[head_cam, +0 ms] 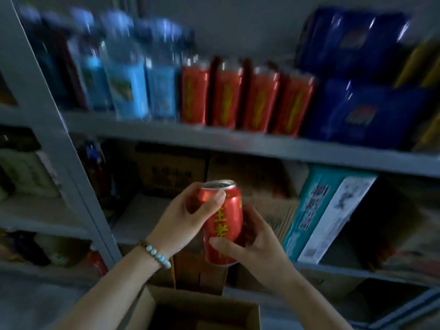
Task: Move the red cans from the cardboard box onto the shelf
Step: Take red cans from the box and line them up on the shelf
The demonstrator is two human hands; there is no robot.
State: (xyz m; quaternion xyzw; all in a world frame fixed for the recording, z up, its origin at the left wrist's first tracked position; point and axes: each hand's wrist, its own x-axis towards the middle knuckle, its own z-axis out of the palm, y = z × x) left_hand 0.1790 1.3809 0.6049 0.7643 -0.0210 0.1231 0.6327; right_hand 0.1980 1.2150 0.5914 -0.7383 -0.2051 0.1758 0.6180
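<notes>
Above the near box (190,308) we grip one upright can (222,222), left hand (183,217) near its top, right hand (252,244) low, shelf row (247,101) farther up and slightly right.

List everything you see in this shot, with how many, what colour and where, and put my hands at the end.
Held can: one, red with yellow lettering, mid-air in front of the shelves.
Shelf cans: four in the front row, red, upper shelf, centre; more behind, blurred.
Water bottles: several, clear with blue labels, upper shelf, left.
Blue packs: at least two, stacked, upper shelf, right.
Cardboard box: one, brown, open, bottom centre.
Cartons: several, brown, teal and white, middle shelf.
Bracelet: one, pale blue beads, left wrist.
Left hand: grips the can's top.
Right hand: grips its lower part.
</notes>
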